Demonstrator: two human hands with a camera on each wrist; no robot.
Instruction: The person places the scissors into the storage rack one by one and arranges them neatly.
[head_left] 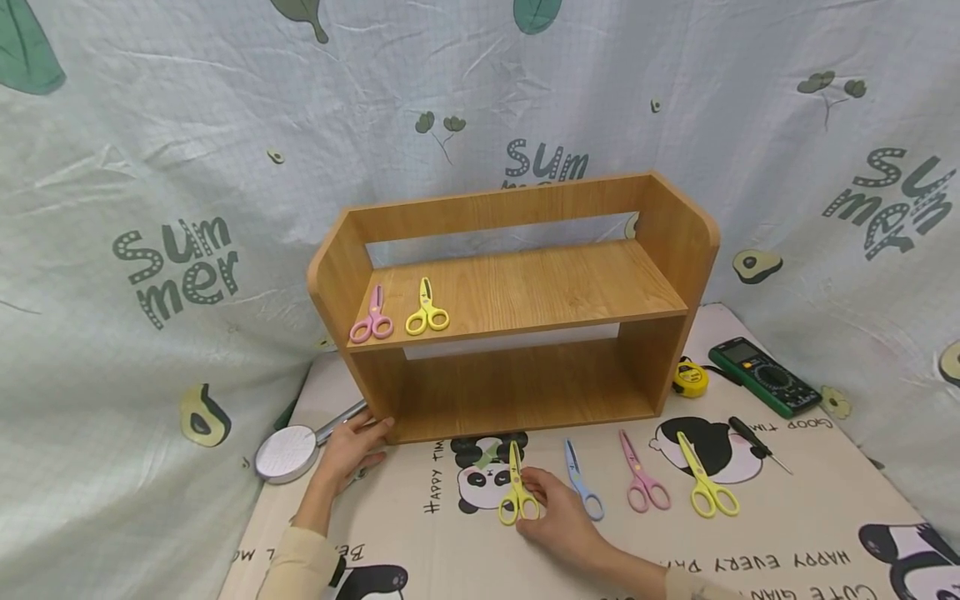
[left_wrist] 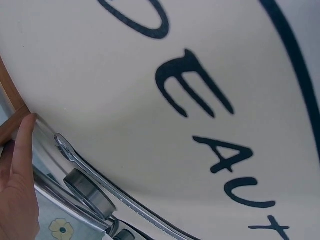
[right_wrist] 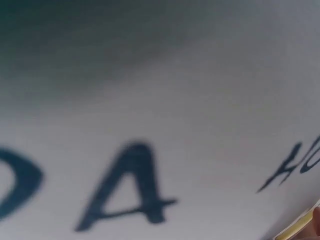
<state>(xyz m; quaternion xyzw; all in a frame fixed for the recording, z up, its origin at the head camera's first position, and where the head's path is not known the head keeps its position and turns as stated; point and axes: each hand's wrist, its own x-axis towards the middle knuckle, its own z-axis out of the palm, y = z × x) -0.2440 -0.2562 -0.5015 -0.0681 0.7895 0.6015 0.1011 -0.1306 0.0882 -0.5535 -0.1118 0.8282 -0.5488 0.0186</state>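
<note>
My right hand (head_left: 562, 517) is at a pair of yellow scissors (head_left: 509, 510), fingers and thumb about its right finger loop, blades pointing away from me. In the right wrist view only a yellow strip (right_wrist: 298, 226) beside a fingertip shows. My left hand (head_left: 349, 450) touches the lower left corner of a wooden two-tier shelf (head_left: 517, 385), its fingers fairly straight in the left wrist view. Right of my right hand lie blue scissors (head_left: 576, 475), pink scissors (head_left: 637, 479) and another yellow pair (head_left: 703, 479). Pink scissors (head_left: 374, 321) and yellow scissors (head_left: 426, 312) lie on the upper board.
A round white-faced object (head_left: 287, 454) with a metal handle lies left of the shelf; a metal wrench (left_wrist: 120, 192) shows near my left hand. At the right are a yellow tape measure (head_left: 690, 378), a green multimeter (head_left: 767, 377) and a screwdriver (head_left: 752, 438). A printed curtain hangs behind.
</note>
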